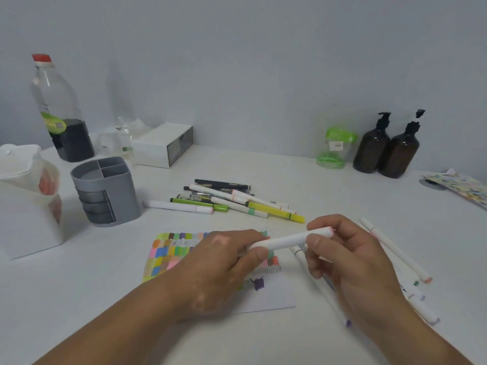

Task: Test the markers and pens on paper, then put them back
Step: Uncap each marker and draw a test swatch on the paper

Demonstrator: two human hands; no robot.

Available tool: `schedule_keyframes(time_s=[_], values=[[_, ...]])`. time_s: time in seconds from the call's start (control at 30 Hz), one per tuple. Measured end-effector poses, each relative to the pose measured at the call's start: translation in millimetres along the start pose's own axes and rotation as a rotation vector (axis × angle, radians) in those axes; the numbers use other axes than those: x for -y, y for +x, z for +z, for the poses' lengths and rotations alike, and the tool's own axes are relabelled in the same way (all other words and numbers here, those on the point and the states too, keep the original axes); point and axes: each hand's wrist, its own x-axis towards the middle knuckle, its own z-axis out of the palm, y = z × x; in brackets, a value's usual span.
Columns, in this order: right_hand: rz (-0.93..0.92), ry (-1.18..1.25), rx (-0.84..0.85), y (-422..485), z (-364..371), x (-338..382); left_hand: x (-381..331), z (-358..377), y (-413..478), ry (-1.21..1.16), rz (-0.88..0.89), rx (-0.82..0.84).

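White marker (287,240) level above paper (274,299): left hand (218,262) grip pinches one end, right hand (350,259) pinches other.

Left hand (226,256) and right hand (350,256) pinch 1 marker (287,239) between curled fingers (316,243).

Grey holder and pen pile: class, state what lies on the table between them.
One white marker lies between the holder and the pile, seen in the head view.
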Motion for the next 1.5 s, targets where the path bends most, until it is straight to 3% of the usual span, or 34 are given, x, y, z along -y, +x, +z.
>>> schedule_keyframes(time_s=[0.27, 0.4, 0.5, 0.63, 0.83, 1.13, 1.5], values=[[0.075, -0.012, 0.181, -7.4, 19.2, -1.9, -12.4, 8.3, 1.3, 0.035, 0.076, 0.016], [0.060, -0.069, 0.062, -7.6, 19.0, 0.5, -4.0, 4.6, 1.9, 0.055, 0.044, 0.027], [0.069, 0.060, -0.111, -5.4, 12.4, 3.0, 6.1, 2.2, -0.3, 0.156, -0.045, 0.057], [0.149, 0.127, 0.011, -7.7, 12.0, 2.6, 5.6, 5.3, 0.0, 0.240, -0.065, 0.145], [0.134, -0.261, 0.065, -10.6, 21.5, -8.6, 5.6, -2.6, -0.2, 0.272, -0.107, 0.163], [0.104, -0.575, 0.111, -13.6, 27.3, -17.5, 10.1, -7.1, 0.7, 0.274, -0.168, 0.225], [0.135, -0.643, 0.144, -12.4, 26.6, -17.5, 12.4, -5.4, 1.5, 0.301, -0.161, 0.222]])
